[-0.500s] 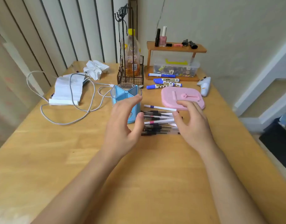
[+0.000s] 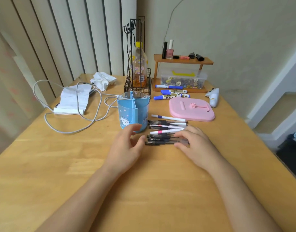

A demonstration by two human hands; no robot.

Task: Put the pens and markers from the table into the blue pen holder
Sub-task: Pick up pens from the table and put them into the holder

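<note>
The blue pen holder (image 2: 133, 111) stands upright on the wooden table (image 2: 60, 164), divided into compartments with nothing visible inside. Just right of it lies a pile of several black and white pens (image 2: 164, 131). One white pen with a purple band (image 2: 168, 117) lies apart behind the pile. Three blue markers (image 2: 172, 93) lie further back. My left hand (image 2: 127, 144) hovers in front of the holder, fingers spread, its fingertips close to the pens' left ends. My right hand (image 2: 192, 141) rests on the right ends of the nearest pens, fingers curled over them.
A pink flat stand (image 2: 192, 109) sits behind the pens. A wire basket with a bottle (image 2: 138, 76), a wooden shelf with cosmetics (image 2: 182, 61), a clear box (image 2: 183, 80) and a white device (image 2: 214, 97) line the back. A white cable (image 2: 73, 113), papers and crumpled tissue lie left.
Both hands have dropped lower and nearer to me. My left hand has moved off the holder's front, and my right hand has slid onto the nearest pens.
</note>
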